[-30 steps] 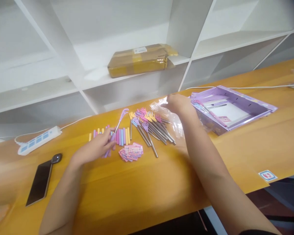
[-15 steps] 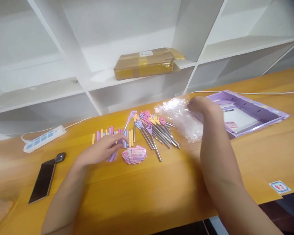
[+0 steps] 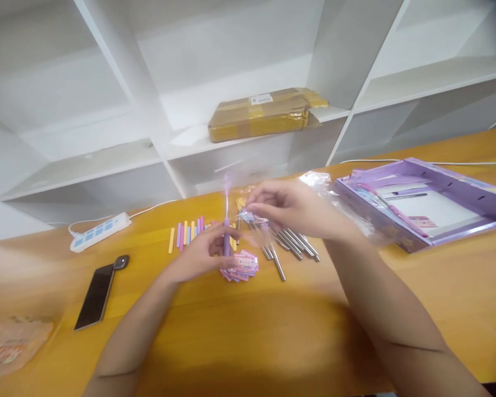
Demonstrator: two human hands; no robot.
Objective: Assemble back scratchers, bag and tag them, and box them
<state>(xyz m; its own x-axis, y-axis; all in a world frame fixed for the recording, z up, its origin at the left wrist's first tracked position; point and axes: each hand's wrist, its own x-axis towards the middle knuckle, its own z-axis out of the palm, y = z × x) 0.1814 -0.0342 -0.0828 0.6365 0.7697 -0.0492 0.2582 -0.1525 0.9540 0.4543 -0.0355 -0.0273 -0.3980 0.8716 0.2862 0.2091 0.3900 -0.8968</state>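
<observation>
My left hand (image 3: 196, 253) is closed around the purple handle of a small back scratcher (image 3: 227, 237), held upright with its claw end on top. Just to the right, my right hand (image 3: 293, 208) pinches a thin clear plastic bag (image 3: 248, 172), blurred by motion near the claw. Beneath my right hand lies a pile of metal-rod back scratchers (image 3: 293, 242), their coloured claws partly covered. Pink printed cards (image 3: 246, 266) are stacked below my left hand. A row of coloured handle sleeves (image 3: 184, 234) lies behind that hand, partly hidden.
More clear bags (image 3: 316, 179) lie beside a purple open box (image 3: 413, 245) containing bagged back scratchers and a card. On the left are a power strip (image 3: 101, 231), a phone (image 3: 95, 295) and an orange-printed packet (image 3: 14, 347). A taped parcel (image 3: 258, 121) sits on the shelf.
My right hand has come left from the bag pile with one clear bag. My left hand has raised the purple back scratcher upright. The view has shifted slightly left.
</observation>
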